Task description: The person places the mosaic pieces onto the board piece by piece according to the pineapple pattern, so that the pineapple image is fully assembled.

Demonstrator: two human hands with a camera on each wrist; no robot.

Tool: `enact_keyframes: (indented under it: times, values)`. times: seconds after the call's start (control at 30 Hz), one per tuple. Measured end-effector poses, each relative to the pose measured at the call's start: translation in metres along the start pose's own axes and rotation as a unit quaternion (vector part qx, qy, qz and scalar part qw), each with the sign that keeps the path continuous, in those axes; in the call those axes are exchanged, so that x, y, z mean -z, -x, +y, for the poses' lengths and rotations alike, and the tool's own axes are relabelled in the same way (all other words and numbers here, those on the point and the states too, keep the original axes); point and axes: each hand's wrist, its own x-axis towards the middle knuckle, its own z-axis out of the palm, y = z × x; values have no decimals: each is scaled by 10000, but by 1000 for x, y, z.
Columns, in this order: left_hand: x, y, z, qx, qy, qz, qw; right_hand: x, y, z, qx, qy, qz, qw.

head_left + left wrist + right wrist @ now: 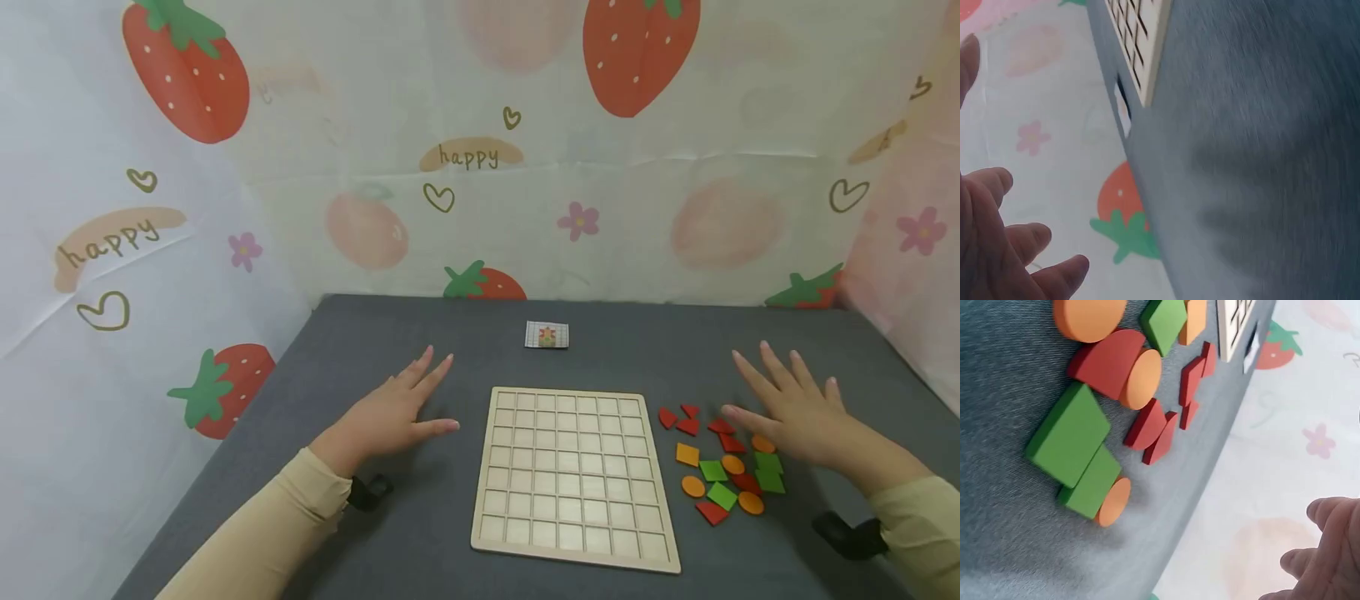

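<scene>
On a dark grey tabletop (420, 533) I'm seeing a square, pale wooden gridded board (570, 479) lying flat, the left hand (386, 417) hovering left of it and the right hand (806, 425) right of it, both holding their fingers spread, a small white rectangular printed card (547, 335) resting beyond it, and flat red, green and orange pieces (713, 472) lying just beside its right edge.

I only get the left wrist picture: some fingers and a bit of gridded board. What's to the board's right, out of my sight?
Observer: Loose, flat red, orange and green pieces lie right of the wooden grid board.
Visitor: Are any being held?
Observer: None; even the right hand, nearest them, is empty.
Visitor: What's that thin pale sliver near the board?
Observer: A small card printed with a grid and a coloured design.
</scene>
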Motion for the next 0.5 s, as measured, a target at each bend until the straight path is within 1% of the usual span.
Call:
enact_keyframes:
  times: [0.13, 0.2, 0.27, 0.4, 0.5]
  values:
    - [-8, -4, 10, -59, 502, -25, 9987, 1, -4, -4, 116, -28, 71, 9999]
    - [-12, -5, 16, -80, 733, -104, 9972, 1, -6, -6, 168, -69, 80, 9998]
    - [-18, -6, 22, -168, 957, -176, 9951, 1, -8, -9, 203, -125, 64, 9997]
    - [-29, -5, 34, -416, 1223, -355, 9910, 0, -12, -14, 270, -252, 32, 9993]
    - [-35, -2, 42, -592, 1480, -493, 9860, -3, -14, -17, 307, -265, 20, 9992]
